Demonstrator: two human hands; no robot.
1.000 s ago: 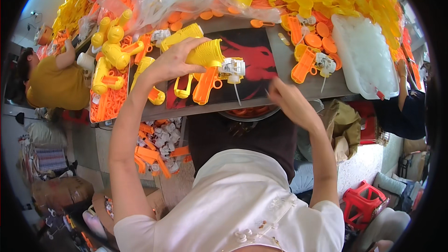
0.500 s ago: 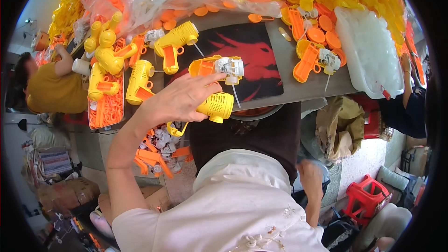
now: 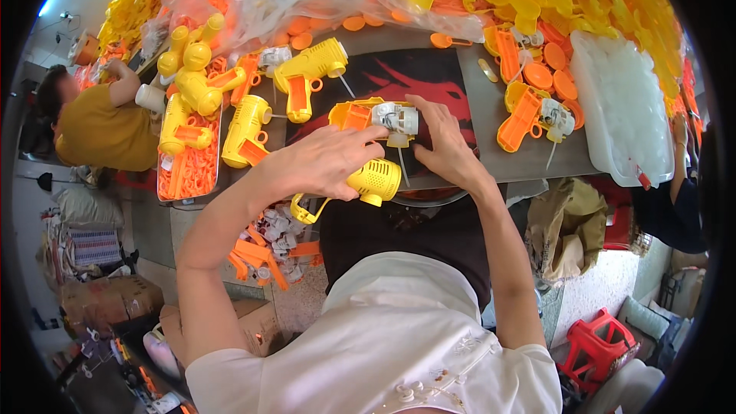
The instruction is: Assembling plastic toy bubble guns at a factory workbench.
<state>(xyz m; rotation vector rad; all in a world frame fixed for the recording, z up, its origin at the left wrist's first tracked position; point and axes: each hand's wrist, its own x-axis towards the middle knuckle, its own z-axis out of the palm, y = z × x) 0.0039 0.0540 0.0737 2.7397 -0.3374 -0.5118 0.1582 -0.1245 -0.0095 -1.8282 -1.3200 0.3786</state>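
The right hand [image 3: 451,152] has come up — its fingers [image 3: 430,113] now beside the white mechanism [image 3: 396,118].

Grey table [image 3: 489,138] with black-and-red mat [image 3: 399,83], yellow-and-orange toy guns [image 3: 247,124], translucent tub [image 3: 589,107].

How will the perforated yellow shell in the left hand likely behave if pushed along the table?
The yellow shell in the left hand is probably stiff and light: it looks like moulded plastic pierced with holes. Its rounded side may rock when pushed, though the stub jutting from it would likely stop a full roll.
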